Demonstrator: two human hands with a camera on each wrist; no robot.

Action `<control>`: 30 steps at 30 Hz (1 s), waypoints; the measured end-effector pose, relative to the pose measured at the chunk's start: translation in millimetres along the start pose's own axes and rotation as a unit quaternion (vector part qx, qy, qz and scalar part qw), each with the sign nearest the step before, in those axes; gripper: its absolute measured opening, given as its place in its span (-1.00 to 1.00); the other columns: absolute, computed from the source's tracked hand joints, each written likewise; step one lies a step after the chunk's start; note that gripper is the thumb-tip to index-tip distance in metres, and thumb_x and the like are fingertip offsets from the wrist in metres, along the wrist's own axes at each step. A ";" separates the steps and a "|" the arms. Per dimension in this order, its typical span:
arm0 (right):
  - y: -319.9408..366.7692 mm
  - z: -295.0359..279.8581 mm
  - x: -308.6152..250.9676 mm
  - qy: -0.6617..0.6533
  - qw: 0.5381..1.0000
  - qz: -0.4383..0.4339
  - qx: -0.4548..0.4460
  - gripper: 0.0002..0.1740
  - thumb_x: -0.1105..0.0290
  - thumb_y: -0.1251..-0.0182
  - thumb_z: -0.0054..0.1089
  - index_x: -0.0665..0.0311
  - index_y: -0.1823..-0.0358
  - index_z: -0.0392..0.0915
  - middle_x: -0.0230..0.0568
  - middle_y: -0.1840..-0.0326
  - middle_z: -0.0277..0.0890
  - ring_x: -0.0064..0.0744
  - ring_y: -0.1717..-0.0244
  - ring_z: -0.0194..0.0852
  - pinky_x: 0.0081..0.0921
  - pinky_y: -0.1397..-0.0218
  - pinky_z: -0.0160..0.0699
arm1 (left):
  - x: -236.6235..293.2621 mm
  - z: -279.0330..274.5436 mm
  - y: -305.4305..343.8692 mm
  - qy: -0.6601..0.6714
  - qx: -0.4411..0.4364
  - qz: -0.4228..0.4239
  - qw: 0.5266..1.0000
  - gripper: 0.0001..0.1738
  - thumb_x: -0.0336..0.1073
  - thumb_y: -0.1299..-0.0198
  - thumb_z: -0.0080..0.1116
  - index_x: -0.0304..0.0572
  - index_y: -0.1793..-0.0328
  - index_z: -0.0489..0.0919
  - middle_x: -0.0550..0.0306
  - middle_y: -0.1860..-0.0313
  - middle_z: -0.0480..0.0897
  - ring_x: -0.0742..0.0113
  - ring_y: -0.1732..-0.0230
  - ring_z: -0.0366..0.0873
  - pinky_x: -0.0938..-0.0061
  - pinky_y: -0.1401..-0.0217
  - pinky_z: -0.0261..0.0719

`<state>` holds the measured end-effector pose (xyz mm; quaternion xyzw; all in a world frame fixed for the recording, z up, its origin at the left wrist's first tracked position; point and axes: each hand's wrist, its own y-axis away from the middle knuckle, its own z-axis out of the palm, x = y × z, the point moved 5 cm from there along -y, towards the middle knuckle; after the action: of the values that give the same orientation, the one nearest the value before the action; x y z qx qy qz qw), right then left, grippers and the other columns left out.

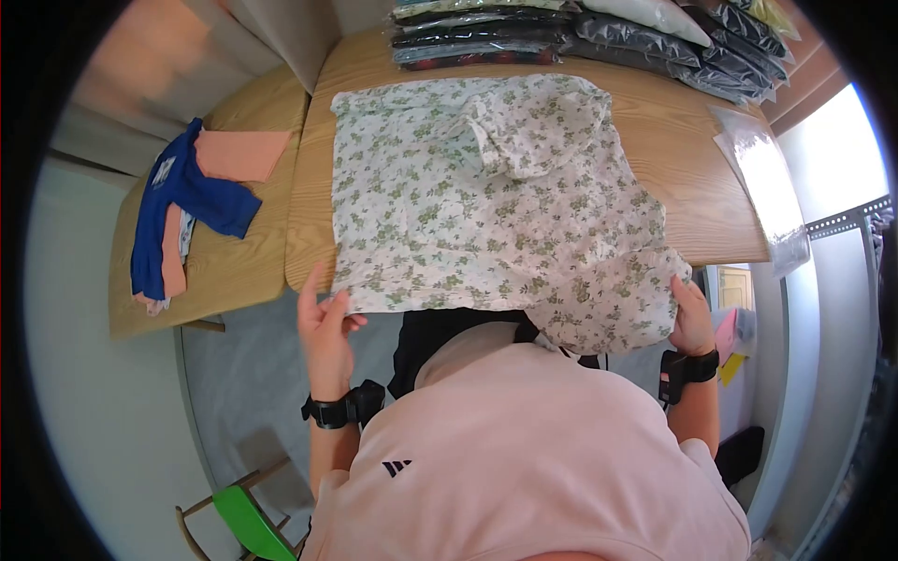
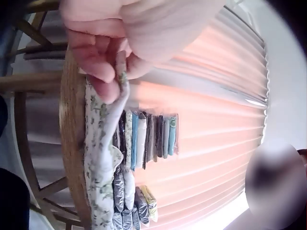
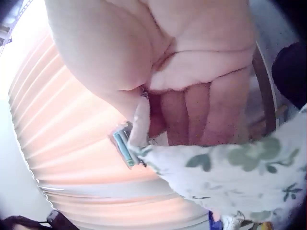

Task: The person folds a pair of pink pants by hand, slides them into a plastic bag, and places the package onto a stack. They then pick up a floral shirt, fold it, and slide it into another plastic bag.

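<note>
A white shirt (image 1: 440,224) with a green floral print lies spread over the table, its near edge overhanging the front. One part of it (image 1: 514,140) is bunched up near the far middle. My left hand (image 1: 327,337) pinches the near left corner between thumb and fingers; the left wrist view shows the cloth edge rising into the fingertips (image 2: 108,88). At the near right, my right hand (image 1: 692,323) grips the end of a part that looks like a sleeve (image 1: 617,309). In the right wrist view, the cloth (image 3: 230,167) passes under the curled fingers and partly hides them.
Stacks of bagged clothes (image 1: 477,37) stand at the table's back. A clear plastic bag (image 1: 762,187) lies along the right edge. On the left table section (image 1: 243,271) rests a blue and peach garment (image 1: 201,187). A green-backed chair (image 1: 251,524) stands on the floor at lower left.
</note>
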<state>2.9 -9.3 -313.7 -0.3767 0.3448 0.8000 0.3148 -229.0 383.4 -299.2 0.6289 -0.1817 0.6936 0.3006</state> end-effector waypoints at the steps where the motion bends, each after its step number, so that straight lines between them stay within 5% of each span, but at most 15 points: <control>1: -2.5 3.8 -10.6 -0.022 1.000 -0.015 -0.008 -0.58 0.34 -0.46 -0.12 0.47 -0.22 0.30 -0.09 -0.16 0.46 -0.32 -0.11 0.47 -0.38 -0.20 0.39 | -1.8 -3.4 -3.7 0.023 0.024 -0.001 0.999 -0.68 -0.37 -0.29 0.06 -0.30 -0.14 0.48 0.15 0.31 0.63 0.49 0.49 0.49 0.67 0.41 0.41; 2: -5.3 5.4 -15.7 -0.043 0.998 -0.036 -0.018 -0.59 0.34 -0.47 -0.13 0.47 -0.22 0.30 -0.07 -0.16 0.46 -0.30 -0.10 0.49 -0.38 -0.19 0.42 | -3.0 -7.6 -9.6 0.025 0.019 0.005 1.000 -0.68 -0.37 -0.29 0.06 -0.30 -0.14 0.48 0.15 0.31 0.63 0.49 0.49 0.49 0.67 0.41 0.41; 3: -11.2 2.6 -26.2 0.170 0.978 -0.122 -0.011 -0.59 0.30 -0.48 -0.16 0.46 -0.20 0.33 -0.04 -0.16 0.46 -0.27 -0.09 0.52 -0.34 -0.16 0.48 | -3.1 -11.1 -16.6 0.057 0.004 0.003 0.998 -0.69 -0.36 -0.29 0.06 -0.30 -0.12 0.50 0.15 0.29 0.63 0.48 0.44 0.51 0.68 0.39 0.41; 4: -18.2 4.3 -30.0 0.170 0.978 -0.125 -0.009 -0.59 0.30 -0.48 -0.16 0.46 -0.20 0.33 -0.04 -0.16 0.46 -0.27 -0.09 0.52 -0.34 -0.16 0.48 | -1.3 -11.8 -22.8 0.089 -0.009 -0.001 0.996 -0.70 -0.34 -0.30 0.06 -0.31 -0.10 0.51 0.14 0.28 0.63 0.47 0.39 0.54 0.69 0.37 0.41; 6: -39.6 21.6 -35.1 -0.147 0.987 -0.033 -0.050 -0.59 0.25 -0.50 -0.21 0.42 -0.15 0.39 -0.04 -0.12 0.49 -0.27 -0.11 0.51 -0.31 -0.17 0.49 | 11.3 -7.4 -36.3 0.104 -0.002 -0.004 0.995 -0.71 -0.33 -0.30 0.05 -0.34 -0.08 0.52 0.11 0.24 0.64 0.42 0.30 0.57 0.68 0.31 0.43; 12: -121.9 34.2 -35.4 -0.214 0.969 0.022 -0.122 -0.57 0.16 -0.52 -0.24 0.32 -0.13 0.41 -0.13 -0.10 0.52 -0.31 -0.11 0.50 -0.34 -0.23 0.42 | 20.0 23.2 -88.8 0.103 -0.027 -0.071 0.992 -0.60 -0.33 -0.33 -0.02 -0.49 -0.19 0.40 -0.12 -0.01 0.58 0.17 -0.02 0.59 0.52 -0.02 0.53; 14: -141.1 45.1 -26.0 -0.161 0.976 -0.010 -0.144 -0.56 0.14 -0.52 -0.25 0.30 -0.19 0.38 -0.17 -0.16 0.48 -0.34 -0.16 0.45 -0.34 -0.24 0.40 | 12.2 29.7 -100.9 0.023 -0.065 -0.078 0.995 -0.49 -0.33 -0.32 -0.02 -0.41 -0.35 0.26 -0.15 -0.12 0.51 0.18 -0.10 0.52 0.47 -0.13 0.46; 15: -138.1 56.5 -26.1 -0.108 0.993 0.012 -0.055 -0.52 0.11 -0.51 -0.24 0.30 -0.23 0.34 -0.20 -0.20 0.44 -0.37 -0.19 0.40 -0.35 -0.24 0.39 | 16.6 35.5 -104.1 0.022 -0.068 -0.077 0.994 -0.49 -0.33 -0.32 -0.02 -0.41 -0.35 0.26 -0.15 -0.12 0.51 0.18 -0.10 0.52 0.47 -0.13 0.46; 17: -131.5 62.5 -33.7 -0.113 0.993 0.029 -0.017 -0.52 0.11 -0.49 -0.19 0.30 -0.24 0.33 -0.20 -0.19 0.45 -0.37 -0.17 0.42 -0.36 -0.24 0.40 | 44.7 62.1 -101.1 -0.192 -0.125 0.052 0.972 -0.42 -0.30 -0.32 0.00 -0.21 -0.44 0.19 -0.13 -0.18 0.45 0.22 -0.15 0.44 0.44 -0.20 0.38; 21: -135.4 51.3 -23.0 -0.105 0.993 0.014 0.050 -0.56 0.22 -0.41 0.00 0.34 -0.20 0.35 -0.20 -0.13 0.48 -0.38 -0.08 0.49 -0.40 -0.16 0.49 | 87.2 127.8 -108.0 -0.251 -0.226 0.098 0.936 -0.43 -0.29 -0.31 0.00 -0.07 -0.45 0.23 0.00 -0.17 0.47 0.35 -0.14 0.39 0.48 -0.19 0.31; 23: -138.2 45.1 -17.2 -0.083 0.995 0.013 0.048 -0.60 0.30 -0.38 0.03 0.34 -0.16 0.37 -0.19 -0.10 0.49 -0.38 -0.04 0.51 -0.41 -0.11 0.53 | 79.7 162.7 -117.3 -0.225 -0.356 -0.031 0.906 -0.47 -0.25 -0.31 0.03 -0.07 -0.40 0.31 0.09 -0.16 0.48 0.39 -0.08 0.41 0.53 -0.14 0.32; 26: -133.6 52.1 -25.4 -0.062 0.997 -0.009 0.041 -0.71 0.43 -0.33 0.08 0.36 -0.05 0.42 -0.18 0.01 0.53 -0.40 0.06 0.56 -0.42 0.03 0.62 | 53.7 194.9 -131.9 -0.261 -0.434 -0.106 0.855 -0.53 -0.21 -0.31 0.05 -0.07 -0.34 0.40 0.18 -0.07 0.53 0.44 -0.03 0.41 0.58 -0.10 0.33; 30: -137.7 39.7 -16.3 -0.051 0.998 0.015 0.036 -0.76 0.44 -0.34 0.07 0.38 0.01 0.46 -0.18 0.10 0.58 -0.41 0.15 0.60 -0.45 0.07 0.63 | 38.2 219.5 -170.1 -0.243 -0.472 -0.056 0.846 -0.55 -0.18 -0.30 0.07 -0.08 -0.30 0.45 0.25 -0.03 0.54 0.45 -0.01 0.42 0.59 -0.08 0.34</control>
<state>101.2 95.7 -324.6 -0.3188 0.3627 0.8096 0.3337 47.2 380.4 -251.8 0.5689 -0.5184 0.3311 0.5460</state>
